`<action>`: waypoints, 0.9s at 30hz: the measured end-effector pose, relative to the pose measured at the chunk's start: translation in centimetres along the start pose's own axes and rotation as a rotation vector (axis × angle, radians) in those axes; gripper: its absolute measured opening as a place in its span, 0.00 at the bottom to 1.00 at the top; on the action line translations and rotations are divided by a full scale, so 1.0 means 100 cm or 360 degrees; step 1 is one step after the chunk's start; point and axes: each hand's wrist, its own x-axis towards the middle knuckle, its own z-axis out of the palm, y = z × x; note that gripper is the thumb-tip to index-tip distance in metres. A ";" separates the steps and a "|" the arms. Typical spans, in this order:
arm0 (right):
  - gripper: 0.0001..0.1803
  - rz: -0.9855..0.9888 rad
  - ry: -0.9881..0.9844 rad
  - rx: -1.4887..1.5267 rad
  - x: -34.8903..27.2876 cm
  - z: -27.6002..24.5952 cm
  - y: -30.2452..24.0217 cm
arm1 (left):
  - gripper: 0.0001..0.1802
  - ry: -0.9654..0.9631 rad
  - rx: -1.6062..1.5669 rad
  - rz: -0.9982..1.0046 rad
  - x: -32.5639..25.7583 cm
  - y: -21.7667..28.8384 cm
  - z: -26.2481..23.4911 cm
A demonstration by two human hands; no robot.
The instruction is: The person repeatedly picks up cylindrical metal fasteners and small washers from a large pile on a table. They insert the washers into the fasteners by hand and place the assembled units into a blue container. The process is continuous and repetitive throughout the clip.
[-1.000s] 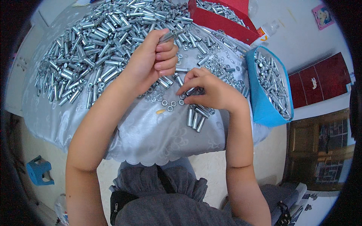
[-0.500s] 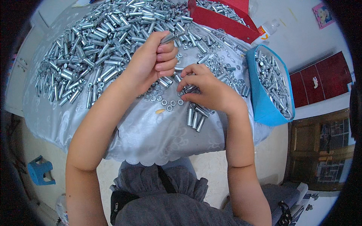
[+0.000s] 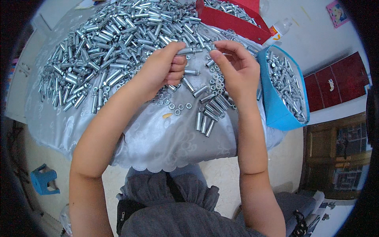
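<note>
Status: the work appears partway along. The blue bin (image 3: pixel 272 106) and the red box (image 3: pixel 233 25) both contain metal fasteners, so these 2 containers possibly hold completed pieces; this cannot be confirmed. A large pile of sleeve bolts (image 3: pixel 118 43) lies uncontained on the tablecloth (image 3: pixel 169 146), with loose nuts (image 3: pixel 181 106) and a small group of bolts (image 3: pixel 203 120) near the front edge, so much seems left to handle.

Left hand (image 3: pixel 160 69): closed in a fist, palm inward, gripping 1 sleeve bolt (image 3: pixel 188 51) above the table. The bolt lies roughly level, its narrow end pointing right, toward the other hand.

Right hand (image 3: pixel 241 75): raised just beside that end, apart from the left hand. The thumb points up and the index finger arches over it; whether their tips pinch a small part cannot be told.
</note>
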 end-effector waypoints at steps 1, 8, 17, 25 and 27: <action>0.09 0.0023 -0.0027 0.0023 0.000 -0.001 0.000 | 0.23 -0.0020 0.0028 -0.0017 -0.001 0.000 0.002; 0.10 -0.0035 -0.0146 0.0017 0.000 0.001 -0.001 | 0.23 -0.0004 0.0062 0.0053 -0.003 0.001 0.003; 0.10 -0.0180 -0.0163 -0.0113 0.000 0.002 -0.005 | 0.23 -0.0030 0.0055 0.0042 -0.004 0.000 0.004; 0.07 0.0160 -0.0227 -0.0107 -0.004 -0.005 -0.004 | 0.23 -0.0072 0.0077 -0.0010 -0.004 -0.001 0.006; 0.07 0.0281 -0.0227 -0.0064 -0.005 -0.011 -0.004 | 0.23 -0.0077 0.0089 -0.0022 -0.005 -0.002 0.007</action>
